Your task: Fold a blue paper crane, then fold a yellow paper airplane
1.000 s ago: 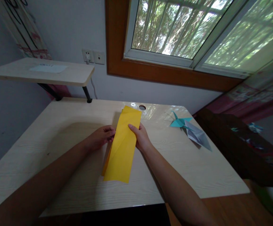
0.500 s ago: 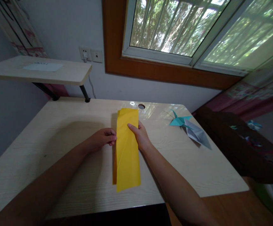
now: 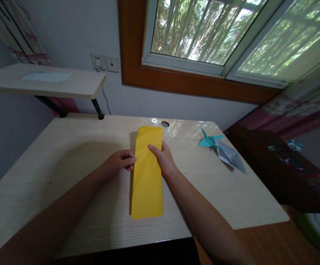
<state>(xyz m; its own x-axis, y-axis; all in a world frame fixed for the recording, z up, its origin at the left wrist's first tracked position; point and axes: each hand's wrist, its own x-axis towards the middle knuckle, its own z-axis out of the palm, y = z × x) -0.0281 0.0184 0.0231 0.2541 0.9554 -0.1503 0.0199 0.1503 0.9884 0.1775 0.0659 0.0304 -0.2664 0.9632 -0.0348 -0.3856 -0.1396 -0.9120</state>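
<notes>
A sheet of yellow paper point(image 3: 148, 176), folded lengthwise into a tall narrow strip, is held just above the desk. My left hand point(image 3: 122, 161) pinches its left edge between thumb and curled fingers. On the right edge, my right hand point(image 3: 164, 158) grips the paper with the thumb lying across its front; the other fingers are mostly hidden behind it. Faint slanting creases run over the yellow surface.
The pale wooden desk point(image 3: 88, 206) has a round cable hole point(image 3: 165, 124) near its back edge. Right of my hands lie a teal folded-paper crane point(image 3: 210, 141) and a grey folded-paper piece point(image 3: 230, 157). A raised shelf point(image 3: 82, 84) bearing a white paper stands at back left.
The yellow paper's lower front flap has swung left, so its edges now line up more closely with the layer behind. Both hands keep their hold in nearly the same place.
</notes>
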